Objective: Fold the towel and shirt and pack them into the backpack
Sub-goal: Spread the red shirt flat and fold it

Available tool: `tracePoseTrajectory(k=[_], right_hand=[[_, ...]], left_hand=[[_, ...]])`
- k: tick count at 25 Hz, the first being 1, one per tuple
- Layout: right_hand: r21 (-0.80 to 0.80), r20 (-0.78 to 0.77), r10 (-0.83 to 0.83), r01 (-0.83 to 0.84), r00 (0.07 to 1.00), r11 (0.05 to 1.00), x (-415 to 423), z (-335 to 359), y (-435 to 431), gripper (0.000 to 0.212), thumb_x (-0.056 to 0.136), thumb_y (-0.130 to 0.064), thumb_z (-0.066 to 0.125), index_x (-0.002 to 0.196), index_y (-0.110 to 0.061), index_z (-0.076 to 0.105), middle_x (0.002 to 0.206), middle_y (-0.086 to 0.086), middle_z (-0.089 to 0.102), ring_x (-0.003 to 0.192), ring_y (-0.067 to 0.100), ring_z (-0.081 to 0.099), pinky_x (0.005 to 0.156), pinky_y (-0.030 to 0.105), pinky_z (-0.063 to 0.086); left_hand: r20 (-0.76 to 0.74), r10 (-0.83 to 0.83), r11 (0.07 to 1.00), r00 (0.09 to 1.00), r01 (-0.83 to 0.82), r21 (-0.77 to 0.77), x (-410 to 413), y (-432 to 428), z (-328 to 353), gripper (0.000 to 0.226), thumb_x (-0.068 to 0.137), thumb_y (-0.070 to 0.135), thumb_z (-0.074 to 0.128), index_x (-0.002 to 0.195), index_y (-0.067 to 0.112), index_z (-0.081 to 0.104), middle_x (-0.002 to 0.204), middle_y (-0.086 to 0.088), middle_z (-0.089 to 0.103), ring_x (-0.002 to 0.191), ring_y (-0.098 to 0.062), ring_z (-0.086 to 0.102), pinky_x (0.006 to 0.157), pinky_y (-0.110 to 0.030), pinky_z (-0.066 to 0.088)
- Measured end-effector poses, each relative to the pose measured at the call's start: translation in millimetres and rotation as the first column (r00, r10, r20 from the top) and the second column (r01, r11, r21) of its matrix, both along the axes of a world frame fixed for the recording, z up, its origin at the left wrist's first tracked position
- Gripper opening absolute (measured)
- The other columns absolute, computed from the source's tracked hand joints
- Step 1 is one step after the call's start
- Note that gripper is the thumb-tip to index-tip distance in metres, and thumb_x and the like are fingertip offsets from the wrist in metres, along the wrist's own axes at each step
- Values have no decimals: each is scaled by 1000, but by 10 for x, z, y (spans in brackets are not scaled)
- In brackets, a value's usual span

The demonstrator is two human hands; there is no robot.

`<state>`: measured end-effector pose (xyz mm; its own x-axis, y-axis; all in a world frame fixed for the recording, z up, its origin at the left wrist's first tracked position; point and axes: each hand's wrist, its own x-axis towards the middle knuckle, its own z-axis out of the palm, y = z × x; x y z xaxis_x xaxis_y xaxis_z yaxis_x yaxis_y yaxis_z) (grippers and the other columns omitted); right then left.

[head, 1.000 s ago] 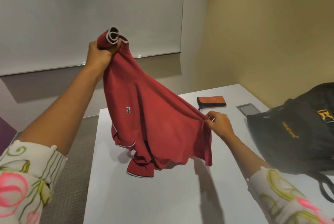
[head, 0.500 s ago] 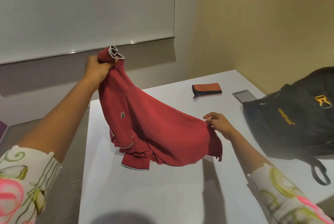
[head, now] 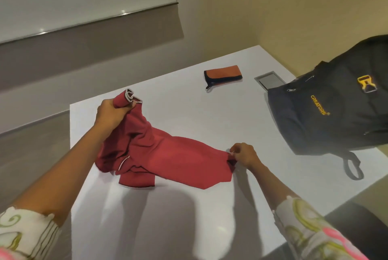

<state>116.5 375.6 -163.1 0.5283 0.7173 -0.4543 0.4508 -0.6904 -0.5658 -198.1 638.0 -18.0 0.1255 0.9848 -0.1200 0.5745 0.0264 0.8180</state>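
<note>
Left grip (head: pixel 110 112): a fist curled round the bunched collar end of the shirt (head: pixel 168 154), lifted off the table (head: pixel 189 217) near its far left corner.
Right grip (head: pixel 244 154): thumb and fingers pinch the shirt's hem corner, low at the table top.
Shirt: red, drawn out between the two grips. Its middle and a white-trimmed sleeve lie on the table, and the collar end is raised.
Towel (head: pixel 223 75): orange with a dark border, folded flat, beyond the right grip and well apart from the shirt.
Backpack (head: pixel 331 117): black, right of the right grip, near but apart. It sits at the table's right edge, with its strap loop (head: pixel 353 167) on the table.
Edges: the table's left edge runs under the left forearm, and the shirt's left bulge lies close to it.
Open room: bare table between both grips and the person, and between shirt and towel.
</note>
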Motion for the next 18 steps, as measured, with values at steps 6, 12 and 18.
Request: tracePoseTrajectory(k=[6, 12, 18], right_hand=[[-221, 381, 414, -354, 826, 909, -347, -471, -31, 34, 94, -32, 51, 127, -24, 54, 123, 2, 53, 116, 25, 45, 88, 36, 39], [-193, 349, 341, -289, 873, 938, -296, -498, 67, 29, 95, -21, 43, 111, -24, 66, 104, 1, 64, 104, 26, 56, 77, 34, 35], [136, 225, 130, -164, 966, 977, 227, 138, 119, 27, 90, -14, 56, 96, -30, 77, 80, -10, 75, 87, 14, 70, 80, 32, 53]], left_hand=[[-35, 14, 1000, 999, -15, -19, 60, 37, -152, 37, 81, 37, 76, 108, 12, 71, 95, -8, 67, 89, -26, 61, 81, -33, 46], [49, 127, 991, 991, -128, 27, -170, 285, -5, 36, 78, 41, 78, 105, 18, 72, 95, -6, 69, 88, -20, 62, 84, -35, 49], [174, 237, 962, 956, -255, 92, -672, 563, 391, 44, 77, 42, 78, 110, 15, 71, 97, -5, 67, 88, -18, 60, 80, -31, 47]])
